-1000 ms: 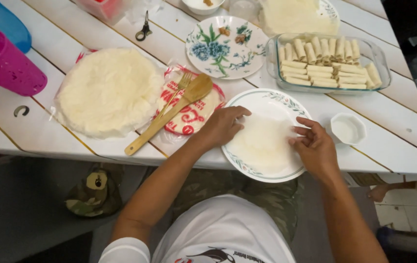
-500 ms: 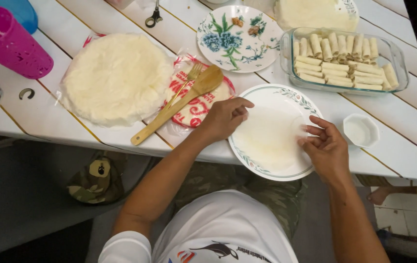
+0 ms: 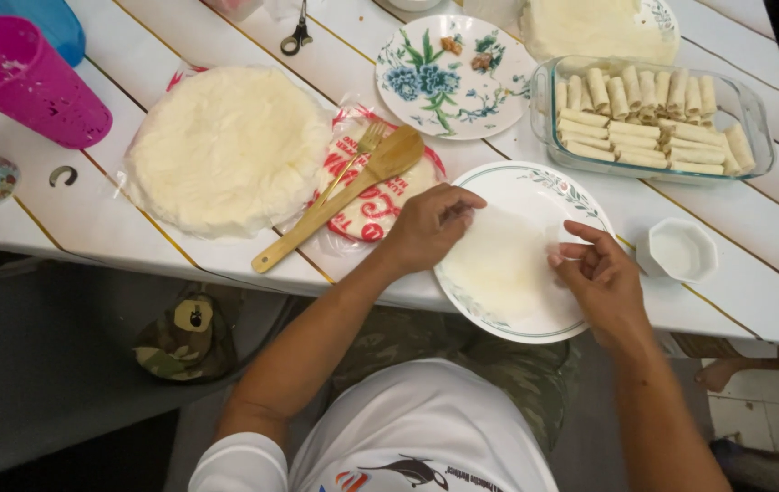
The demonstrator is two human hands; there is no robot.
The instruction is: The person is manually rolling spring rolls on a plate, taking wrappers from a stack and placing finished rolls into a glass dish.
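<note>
A thin white wrapper sheet [image 3: 503, 264] lies flat on a white plate [image 3: 580, 196] at the table's near edge. My left hand [image 3: 426, 228] rests on the sheet's left edge with fingertips pinching it. On the right edge, my right hand [image 3: 599, 278] has its fingers curled on the sheet. Left of the plate a wooden spatula [image 3: 344, 200] and a fork [image 3: 357, 155] lie on a red-printed plastic packet [image 3: 380, 205]. A stack of round wrappers [image 3: 225, 146] sits further left.
A glass dish [image 3: 753, 118] holds several rolled wraps [image 3: 644, 114]. A flowered plate [image 3: 453, 77] with food bits, a small white bowl [image 3: 679, 251], a pink cup [image 3: 25, 82], a blue cup [image 3: 39, 14], a key ring [image 3: 296, 36] and another wrapper-covered plate [image 3: 599, 27] stand on the white plank table [image 3: 772, 237].
Both hands have shifted slightly on the wrapper sheet; the left fingers now pinch its edge. The camera view has drifted a little.
</note>
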